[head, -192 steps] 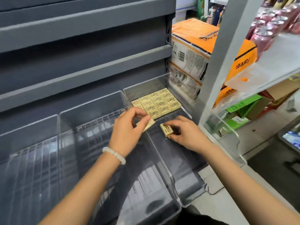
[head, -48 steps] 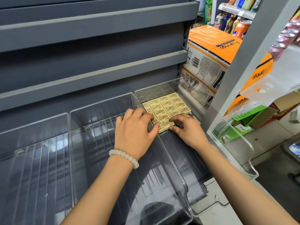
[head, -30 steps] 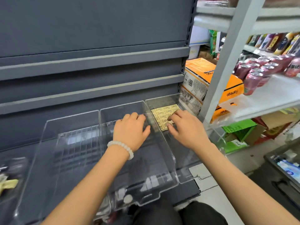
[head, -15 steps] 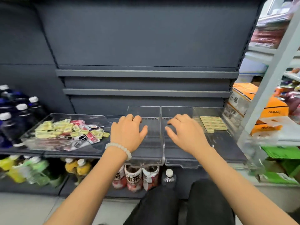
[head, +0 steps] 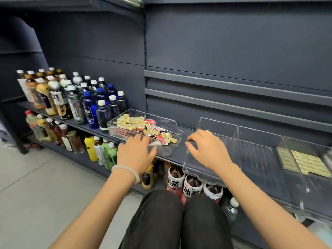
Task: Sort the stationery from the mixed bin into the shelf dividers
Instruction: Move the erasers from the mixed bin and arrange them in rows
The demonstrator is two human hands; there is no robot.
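The clear mixed bin (head: 172,127) sits on the dark shelf at centre left, holding several yellow erasers (head: 132,123) and red-and-white packets (head: 151,122). My left hand (head: 135,155) hovers over the bin's near edge, fingers relaxed and empty. My right hand (head: 206,150) hangs over the left clear divider tray (head: 217,125), fingers loosely spread, holding nothing. In the far-right divider tray (head: 305,178), yellow erasers (head: 305,163) lie in neat rows.
Bottled drinks (head: 77,97) crowd the shelf left of the bin. More bottles (head: 192,186) stand on the lower shelf under my hands. My knees in dark trousers (head: 177,221) are at the bottom. Grey floor (head: 36,186) lies at the left.
My view has swung left from the eraser tray to the mixed bin. Both hands left the sorted erasers and moved left, the left one reaching the bin's edge.
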